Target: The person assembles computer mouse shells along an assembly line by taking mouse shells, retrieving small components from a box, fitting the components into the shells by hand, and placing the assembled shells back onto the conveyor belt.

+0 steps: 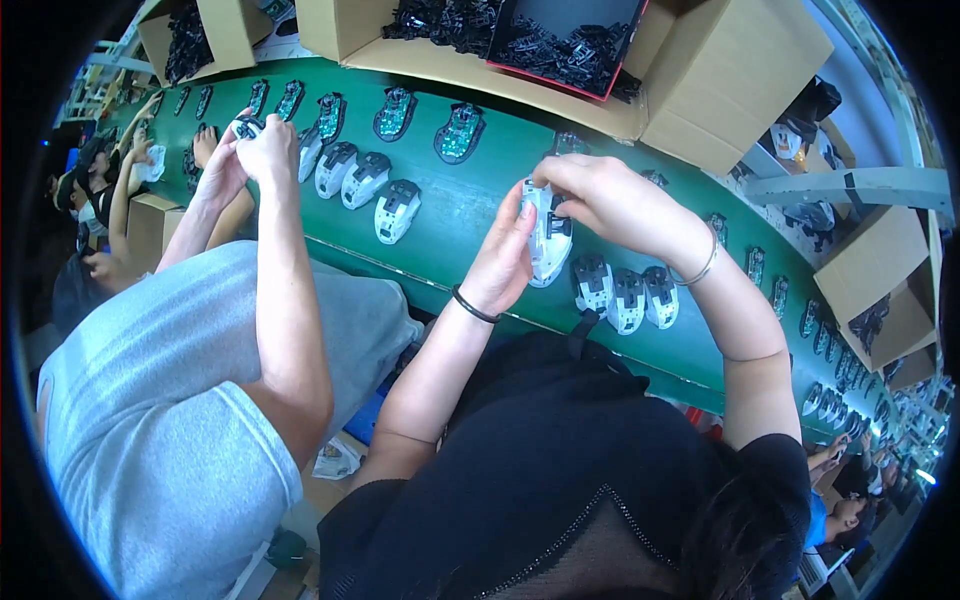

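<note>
An open brown cardboard box (715, 85) of black plastic parts (440, 26) stood beyond our hands, behind a row of dark oval bases with green circuit boards (461, 131). Loose white-and-black shells (627, 300) lay on either side; at our left, a co-worker in a grey short-sleeved top (150, 440) was close by. The green counter (455, 195) crossed a crowded workroom. Above it, our left hand (508, 250) had its fingers clamped on a white-and-black mouse-shaped shell (546, 258). Our right hand (612, 197) bent its fingers over the upper end, partly hiding it; whether they pinched anything, we could not tell. Far rows blurred.
</note>
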The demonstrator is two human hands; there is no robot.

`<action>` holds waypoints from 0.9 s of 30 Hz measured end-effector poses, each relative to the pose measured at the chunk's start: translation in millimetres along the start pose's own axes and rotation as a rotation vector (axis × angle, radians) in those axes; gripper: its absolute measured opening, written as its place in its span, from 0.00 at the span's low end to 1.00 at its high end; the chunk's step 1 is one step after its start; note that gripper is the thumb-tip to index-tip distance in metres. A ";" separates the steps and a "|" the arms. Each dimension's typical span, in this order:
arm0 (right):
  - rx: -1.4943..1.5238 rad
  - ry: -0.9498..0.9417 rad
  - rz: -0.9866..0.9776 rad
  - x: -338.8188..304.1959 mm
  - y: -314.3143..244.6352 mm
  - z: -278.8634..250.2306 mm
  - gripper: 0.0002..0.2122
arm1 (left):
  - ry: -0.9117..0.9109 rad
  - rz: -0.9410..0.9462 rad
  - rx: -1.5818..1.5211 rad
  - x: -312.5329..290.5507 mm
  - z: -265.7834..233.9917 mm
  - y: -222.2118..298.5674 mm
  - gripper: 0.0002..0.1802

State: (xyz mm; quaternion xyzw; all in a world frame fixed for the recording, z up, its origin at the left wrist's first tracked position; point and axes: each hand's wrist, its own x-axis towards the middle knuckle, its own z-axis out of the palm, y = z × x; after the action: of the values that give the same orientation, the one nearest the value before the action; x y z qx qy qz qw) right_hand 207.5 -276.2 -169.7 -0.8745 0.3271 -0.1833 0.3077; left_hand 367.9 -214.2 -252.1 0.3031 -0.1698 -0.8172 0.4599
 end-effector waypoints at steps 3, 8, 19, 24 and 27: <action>0.003 0.025 0.078 -3.8 -15.2 2.2 0.13 | -0.059 0.023 0.067 -15.1 0.3 0.9 0.37; 0.174 0.141 0.265 -19.1 -20.7 22.4 0.19 | -0.075 0.027 0.060 -25.3 -2.0 4.1 0.44; 1.037 0.310 0.470 -35.1 -21.7 66.9 0.28 | -0.137 0.128 0.192 -29.5 -2.0 6.8 0.52; 1.008 0.318 0.488 -31.9 -22.7 68.3 0.27 | -0.175 0.186 0.253 -27.2 -5.2 7.4 0.55; 1.052 0.318 0.454 -31.1 -21.5 69.7 0.27 | -0.205 0.160 0.217 -27.8 -5.4 12.6 0.56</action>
State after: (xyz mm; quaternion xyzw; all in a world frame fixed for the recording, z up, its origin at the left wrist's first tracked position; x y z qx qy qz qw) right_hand 231.3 -212.8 -211.1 -0.4746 0.4131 -0.3792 0.6784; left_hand 390.5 -197.0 -239.7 0.2517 -0.3268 -0.7814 0.4683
